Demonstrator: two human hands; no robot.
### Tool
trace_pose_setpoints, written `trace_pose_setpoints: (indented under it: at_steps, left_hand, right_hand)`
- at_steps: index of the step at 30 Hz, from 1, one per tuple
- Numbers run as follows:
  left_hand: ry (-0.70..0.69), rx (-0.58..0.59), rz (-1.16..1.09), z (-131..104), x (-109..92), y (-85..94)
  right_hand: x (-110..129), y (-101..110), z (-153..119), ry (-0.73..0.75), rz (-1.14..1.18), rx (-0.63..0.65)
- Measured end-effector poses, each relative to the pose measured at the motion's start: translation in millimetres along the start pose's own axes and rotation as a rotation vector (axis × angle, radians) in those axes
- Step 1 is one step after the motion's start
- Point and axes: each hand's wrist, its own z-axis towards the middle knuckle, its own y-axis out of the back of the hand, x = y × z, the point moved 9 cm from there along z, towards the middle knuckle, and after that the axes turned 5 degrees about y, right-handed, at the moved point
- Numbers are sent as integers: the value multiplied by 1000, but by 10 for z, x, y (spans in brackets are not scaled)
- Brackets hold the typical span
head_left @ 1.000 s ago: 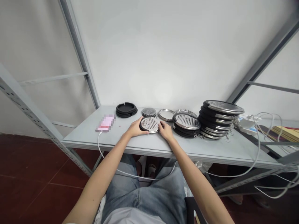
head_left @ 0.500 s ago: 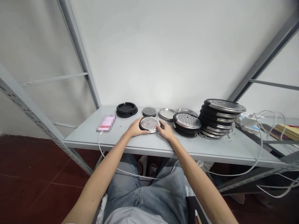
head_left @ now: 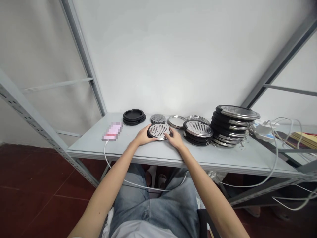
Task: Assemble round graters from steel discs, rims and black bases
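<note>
My left hand (head_left: 143, 135) grips the left side of a round perforated metal disc with a black rim (head_left: 158, 130), its thumb along the near edge. On the opposite side my right hand (head_left: 174, 137) holds the same disc, with its thumb on the perforated top. The disc lies close to the tabletop, and the fingers under its edge are partly hidden. Just behind it sits a small stack of perforated grey discs (head_left: 158, 118). A shiny round metal plate (head_left: 177, 121) lies behind my right hand.
Black round rims (head_left: 134, 116) are stacked at the back left, near a pink phone (head_left: 113, 131) on a white cable (head_left: 105, 155). To the right stand a low stack of rimmed discs (head_left: 198, 128) and a taller one (head_left: 236, 113). Metal shelf posts (head_left: 85, 56) flank the table (head_left: 99, 145).
Both hands keep hold of the disc in nearly the same place. The right thumb has shifted very slightly; the whole view has moved a touch.
</note>
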Motion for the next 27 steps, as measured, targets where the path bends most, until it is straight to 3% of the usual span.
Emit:
trace_pose_setpoints:
  at_steps: [11, 17, 27]
  left_hand:
    - [-38, -1, -39, 0, -8, 16]
    - [-52, -3, -25, 17, 36, 3]
    - [-25, -14, 37, 36, 114, -19]
  right_hand:
    - [109, -130, -52, 143, 44, 179]
    - [140, -104, -72, 209, 69, 161]
    - [130, -105, -71, 192, 66, 150]
